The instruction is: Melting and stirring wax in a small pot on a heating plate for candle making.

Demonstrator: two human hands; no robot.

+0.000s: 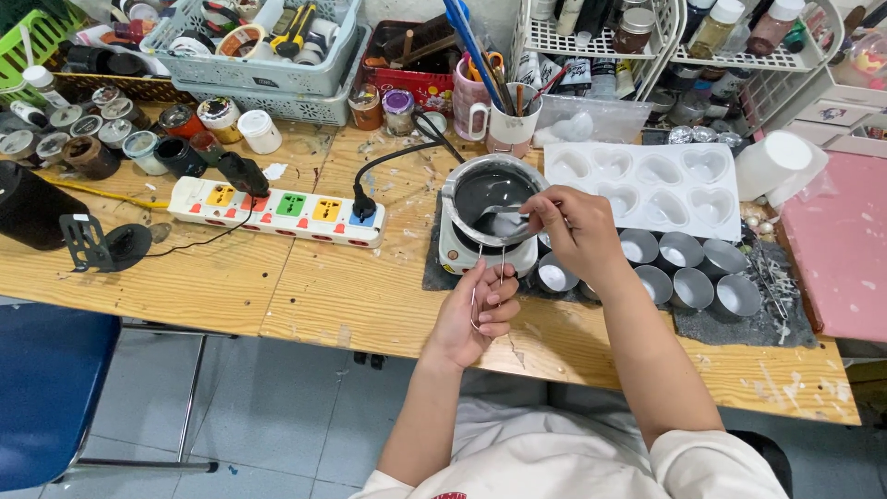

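My left hand [477,312] is at the table's near edge, closed on the thin wire handle [488,275] that runs up to a round metal pot [492,196] on a small white heater [462,251]. The pot holds grey liquid with a pale lump in it. My right hand [573,227] reaches over the pot's right rim, pinching a thin metal stirrer [516,211] whose tip is in the liquid.
A white heart-shaped mould tray [647,177] lies right of the pot, with several small metal cups [688,277] on a dark mat below it. A white power strip [277,209] lies left. Jars, baskets and mugs crowd the back; a pink board [841,245] lies far right.
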